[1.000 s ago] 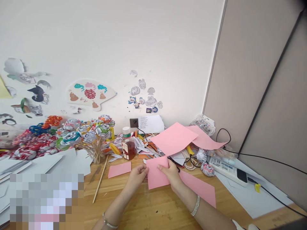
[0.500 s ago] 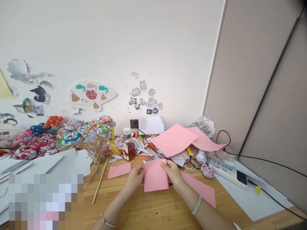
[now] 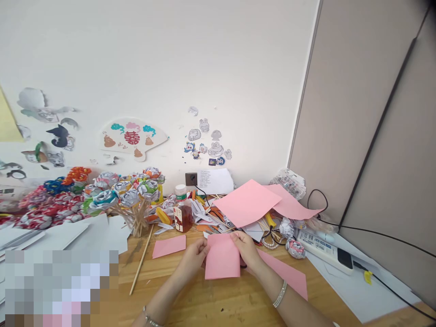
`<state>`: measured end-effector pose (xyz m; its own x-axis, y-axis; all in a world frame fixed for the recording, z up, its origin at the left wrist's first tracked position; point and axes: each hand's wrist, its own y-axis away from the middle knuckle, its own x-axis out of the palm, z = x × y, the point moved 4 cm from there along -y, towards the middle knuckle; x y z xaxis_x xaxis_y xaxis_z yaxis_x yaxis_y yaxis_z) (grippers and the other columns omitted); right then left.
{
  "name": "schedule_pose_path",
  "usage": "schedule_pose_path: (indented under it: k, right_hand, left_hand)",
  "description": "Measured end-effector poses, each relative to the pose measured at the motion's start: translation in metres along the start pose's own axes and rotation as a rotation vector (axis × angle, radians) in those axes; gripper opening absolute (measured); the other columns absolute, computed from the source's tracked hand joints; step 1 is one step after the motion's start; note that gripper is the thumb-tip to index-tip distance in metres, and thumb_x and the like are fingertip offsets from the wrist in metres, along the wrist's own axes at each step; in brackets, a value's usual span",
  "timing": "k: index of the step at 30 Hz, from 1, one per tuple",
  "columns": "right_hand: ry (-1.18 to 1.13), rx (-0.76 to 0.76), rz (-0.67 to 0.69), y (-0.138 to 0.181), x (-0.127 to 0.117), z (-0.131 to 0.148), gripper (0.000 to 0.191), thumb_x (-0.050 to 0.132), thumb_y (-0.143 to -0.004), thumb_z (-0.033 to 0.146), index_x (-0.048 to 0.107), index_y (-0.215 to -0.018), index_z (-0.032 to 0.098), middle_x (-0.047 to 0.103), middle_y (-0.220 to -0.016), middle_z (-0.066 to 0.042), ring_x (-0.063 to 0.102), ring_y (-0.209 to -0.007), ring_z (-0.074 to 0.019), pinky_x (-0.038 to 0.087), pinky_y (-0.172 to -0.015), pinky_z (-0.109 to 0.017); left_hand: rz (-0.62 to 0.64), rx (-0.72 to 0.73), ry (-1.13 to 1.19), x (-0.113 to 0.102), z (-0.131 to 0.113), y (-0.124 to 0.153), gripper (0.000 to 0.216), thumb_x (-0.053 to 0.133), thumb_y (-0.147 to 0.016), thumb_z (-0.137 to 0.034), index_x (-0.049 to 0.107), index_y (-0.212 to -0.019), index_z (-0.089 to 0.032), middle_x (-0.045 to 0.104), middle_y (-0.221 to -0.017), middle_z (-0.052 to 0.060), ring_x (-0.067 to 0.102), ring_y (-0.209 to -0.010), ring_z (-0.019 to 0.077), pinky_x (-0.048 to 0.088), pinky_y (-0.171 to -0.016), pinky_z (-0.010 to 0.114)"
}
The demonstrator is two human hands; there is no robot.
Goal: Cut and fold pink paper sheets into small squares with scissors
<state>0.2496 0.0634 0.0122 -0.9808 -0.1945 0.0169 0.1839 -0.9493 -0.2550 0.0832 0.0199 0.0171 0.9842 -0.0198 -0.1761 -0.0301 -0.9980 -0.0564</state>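
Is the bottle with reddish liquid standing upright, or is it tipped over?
Upright: the bottle stands base down, with its white cap at the top.

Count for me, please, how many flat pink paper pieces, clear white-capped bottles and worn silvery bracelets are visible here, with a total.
Flat pink paper pieces, any stack counted as one: 5
Clear white-capped bottle: 1
Silvery bracelets, worn: 2
Total: 8

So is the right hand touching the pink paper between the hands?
Touching. The head view shows the right hand, its thumb on the upper right corner of the pink paper.
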Motion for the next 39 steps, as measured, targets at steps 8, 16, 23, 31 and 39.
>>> schedule_pose_path:
  k: [8,16,23,31,39]
  right_hand:
    - [-0.018,0.011,-0.007,-0.001,-0.002,-0.001,0.044,0.050,-0.074,0.058,0.060,-0.069,0.015,0.055,-0.059,0.001,0.047,-0.056,-0.0144,0.035,-0.052,-0.024]
    - [-0.045,0.012,0.000,0.001,-0.004,0.000,0.041,0.049,-0.077,0.055,0.060,-0.068,0.017,0.057,-0.059,0.002,0.049,-0.056,-0.0142,0.036,-0.053,-0.024]
    - [-0.071,0.046,0.144,-0.003,-0.002,0.000,0.035,0.061,-0.069,0.049,0.067,-0.081,0.016,0.064,-0.071,-0.003,0.057,-0.066,-0.0192,0.044,-0.057,-0.028]
    - [-0.097,0.064,0.227,-0.001,0.005,-0.001,0.038,0.062,-0.068,0.047,0.063,-0.090,0.016,0.064,-0.068,-0.002,0.059,-0.066,-0.0195,0.045,-0.056,-0.029]
    - [-0.126,0.065,0.269,-0.002,0.010,-0.011,0.038,0.062,-0.067,0.047,0.060,-0.089,0.016,0.061,-0.063,0.000,0.056,-0.055,-0.0152,0.043,-0.052,-0.026]
  left_hand:
    - [-0.004,-0.036,0.002,0.003,0.002,0.000,0.040,0.055,-0.059,-0.058,0.039,-0.059,-0.022,0.040,-0.045,-0.009,0.038,-0.039,0.0078,0.031,-0.039,0.021]
    - [-0.024,-0.039,0.017,-0.001,0.000,-0.001,0.041,0.056,-0.056,-0.060,0.041,-0.059,-0.021,0.040,-0.046,-0.009,0.040,-0.040,0.0084,0.035,-0.040,0.022]
    - [-0.071,-0.030,-0.002,-0.006,0.000,-0.003,0.038,0.057,-0.057,-0.056,0.040,-0.059,-0.021,0.039,-0.045,-0.009,0.039,-0.040,0.0084,0.036,-0.040,0.022]
    - [-0.145,0.047,-0.038,-0.014,-0.004,-0.004,0.034,0.054,-0.060,-0.052,0.041,-0.055,-0.021,0.038,-0.046,-0.009,0.035,-0.042,0.0086,0.029,-0.042,0.021]
    - [-0.219,0.089,-0.061,-0.022,-0.007,-0.005,0.032,0.053,-0.060,-0.052,0.042,-0.054,-0.022,0.036,-0.045,-0.009,0.034,-0.042,0.0093,0.027,-0.043,0.022]
